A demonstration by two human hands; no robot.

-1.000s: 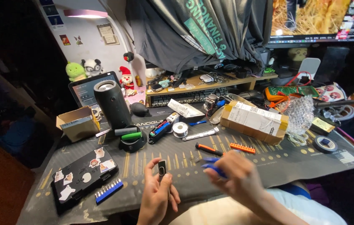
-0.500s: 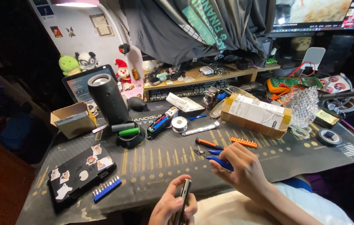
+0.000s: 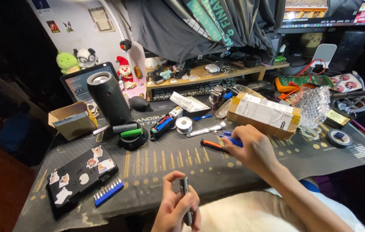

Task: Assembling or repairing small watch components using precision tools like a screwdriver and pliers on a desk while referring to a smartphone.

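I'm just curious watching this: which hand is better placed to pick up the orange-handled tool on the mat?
Probably the right hand: it rests beside the orange-handled tool, on the blue-handled tool. The left hand is near the desk edge, holding a slim metal tool.

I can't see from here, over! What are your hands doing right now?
Left hand holds slim grey tool upright. Right hand on blue-handled pliers, orange-handled tool beside. Cardboard box just behind.

I see a home hobby desk, cluttered tabletop (image 3: 277,165) centre frame, plush toys (image 3: 77,60) upper left, monitor (image 3: 333,15) upper right, solder spool (image 3: 184,125), bit rack (image 3: 108,192) lower left
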